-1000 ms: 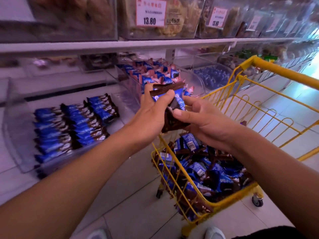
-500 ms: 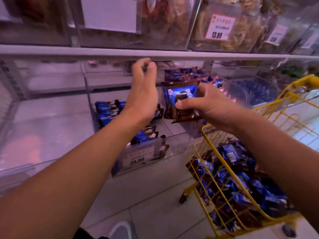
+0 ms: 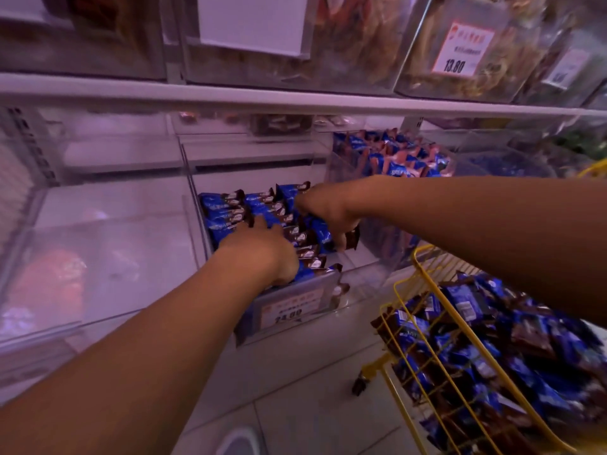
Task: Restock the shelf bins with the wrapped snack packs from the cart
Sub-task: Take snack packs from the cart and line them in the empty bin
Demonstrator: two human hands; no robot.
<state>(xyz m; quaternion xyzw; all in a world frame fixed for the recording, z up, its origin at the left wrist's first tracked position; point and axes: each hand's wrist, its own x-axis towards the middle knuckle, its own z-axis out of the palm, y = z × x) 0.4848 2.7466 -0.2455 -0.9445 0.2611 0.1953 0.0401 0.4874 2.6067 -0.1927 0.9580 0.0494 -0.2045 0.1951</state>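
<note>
Reaching into the clear bin (image 3: 358, 274) on the lower shelf, both hands are among the blue-and-brown snack packs (image 3: 230, 208), which lie in rows with their long axes running left to right across the bin, brown ends toward its right wall. The left hand (image 3: 262, 254) rests palm-down on the front rows, fingers spread over the wrappers, while the right hand (image 3: 328, 211) pinches a few packs at the right end of the rows, near the bin's right wall. More packs lie heaped every way in the yellow cart (image 3: 437, 310) beside the bin's front right corner.
</note>
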